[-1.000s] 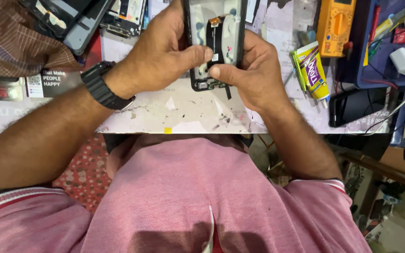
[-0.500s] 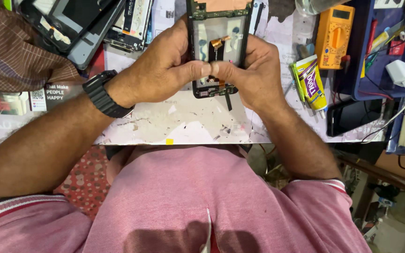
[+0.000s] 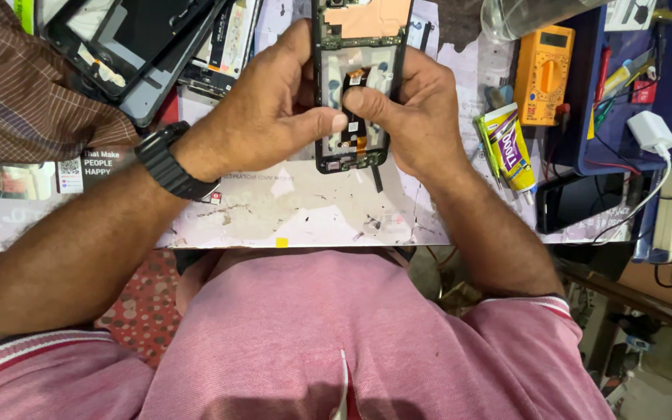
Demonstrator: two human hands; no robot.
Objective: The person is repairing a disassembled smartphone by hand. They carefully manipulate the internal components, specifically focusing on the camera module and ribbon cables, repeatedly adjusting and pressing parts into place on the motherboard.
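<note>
Both hands are gripping an opened phone frame [image 3: 361,85] lying at the far middle of the bench [image 3: 297,214]. The left hand [image 3: 262,109] is curling around its left edge, thumb pressing inward; the right hand [image 3: 418,109] is clasping the right edge, thumb meeting the left one over the exposed insides (an orange flex strip is showing there). A black wristwatch [image 3: 169,163] is sitting on the left wrist. To the right are lying a yellow-green glue tube [image 3: 509,148] and an orange multimeter [image 3: 544,74]; dismantled phone parts [image 3: 130,47] are lying far left.
</note>
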